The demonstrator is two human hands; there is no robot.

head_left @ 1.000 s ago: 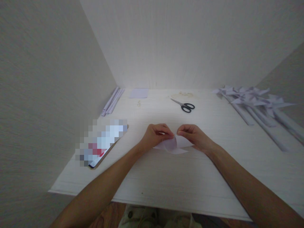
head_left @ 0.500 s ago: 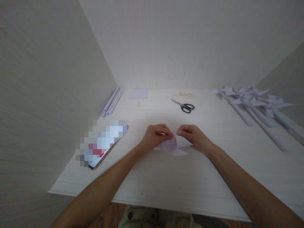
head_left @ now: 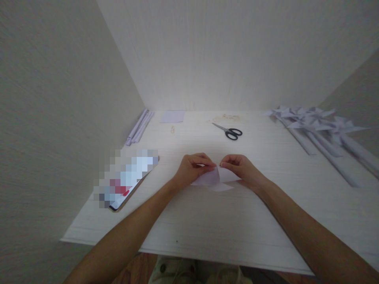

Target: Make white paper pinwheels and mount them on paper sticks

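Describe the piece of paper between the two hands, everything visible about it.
The small pale lilac sheet of thin paper lies on the white wood-grain table, near its middle, partly folded: one pointed flap stands up at the centre while flatter corners spread toward the viewer and to the sides. The left hand pinches its left part and the right hand pinches the raised flap from the other side, fingertips almost meeting over it. Its far edge is hidden behind the hands. It looks clean, with no print.
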